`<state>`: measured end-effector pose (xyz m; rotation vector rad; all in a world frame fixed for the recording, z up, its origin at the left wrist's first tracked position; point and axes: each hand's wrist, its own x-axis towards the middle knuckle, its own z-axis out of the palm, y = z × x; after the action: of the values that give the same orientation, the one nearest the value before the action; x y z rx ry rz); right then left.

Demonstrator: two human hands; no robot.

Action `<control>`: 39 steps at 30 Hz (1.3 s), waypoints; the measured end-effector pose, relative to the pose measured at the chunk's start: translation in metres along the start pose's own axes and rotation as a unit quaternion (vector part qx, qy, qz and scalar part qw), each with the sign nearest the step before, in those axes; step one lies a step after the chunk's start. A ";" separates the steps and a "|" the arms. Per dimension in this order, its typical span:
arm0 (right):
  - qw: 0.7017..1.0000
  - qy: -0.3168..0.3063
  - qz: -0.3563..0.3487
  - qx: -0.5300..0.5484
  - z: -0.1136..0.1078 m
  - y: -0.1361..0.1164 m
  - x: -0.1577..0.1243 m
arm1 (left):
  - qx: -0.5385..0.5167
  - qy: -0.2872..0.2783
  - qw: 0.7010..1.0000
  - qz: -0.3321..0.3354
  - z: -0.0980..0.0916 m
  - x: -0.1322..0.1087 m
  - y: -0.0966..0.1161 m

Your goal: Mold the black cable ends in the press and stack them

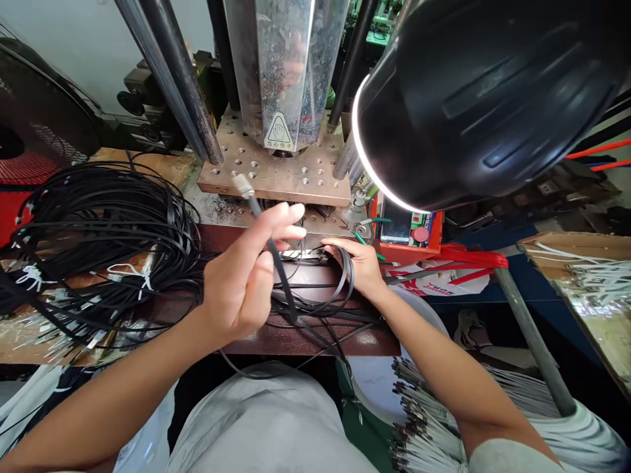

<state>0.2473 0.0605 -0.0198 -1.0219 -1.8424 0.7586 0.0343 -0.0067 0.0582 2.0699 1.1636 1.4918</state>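
Head view: the left hand (pixel 241 289) pinches a black cable (pixel 277 266) between thumb and fingers, its metal plug (pixel 242 186) raised toward 11 o'clock. The cable looks light, limp and slick, so it is best gripped just behind the stiff plug. The right hand (pixel 362 263), at 3 o'clock from the left, sets its fingertips on a second cable (pixel 348 279) under the press (pixel 283 72); pinching or pressing, I cannot tell. Counted: two cables in hand, one press, one lamp (pixel 483 92). The heap (pixel 98 243) at 9 o'clock holds too many to count.
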 end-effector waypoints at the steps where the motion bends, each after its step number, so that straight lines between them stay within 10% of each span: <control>1: 1.000 -0.004 -0.001 -0.002 0.001 0.000 0.000 | 0.005 -0.013 1.000 -0.003 0.004 0.003 -0.007; 6: 0.996 -0.038 -0.051 -0.063 -0.003 0.001 -0.005 | 0.147 -0.142 0.976 -0.072 0.022 0.010 -0.039; 15: 0.973 -0.074 -0.159 -0.153 -0.002 -0.004 -0.007 | 0.447 -0.332 0.828 -0.064 0.039 0.015 -0.051; 27: 0.969 -0.129 -0.125 -0.170 -0.007 -0.005 -0.006 | 0.431 -0.306 0.840 -0.120 0.036 0.008 -0.045; 33: 0.995 -0.003 -0.014 -0.097 -0.026 -0.004 -0.003 | 0.365 -0.300 0.872 -0.130 0.037 0.005 -0.047; 39: 0.998 -0.003 0.004 -0.067 -0.022 0.006 -0.002 | 0.321 -0.151 0.933 -0.063 0.032 0.014 -0.042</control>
<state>0.2700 0.0636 -0.0160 -1.1142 -1.9157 0.6497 0.0476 0.0358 0.0265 2.4419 1.7716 0.7387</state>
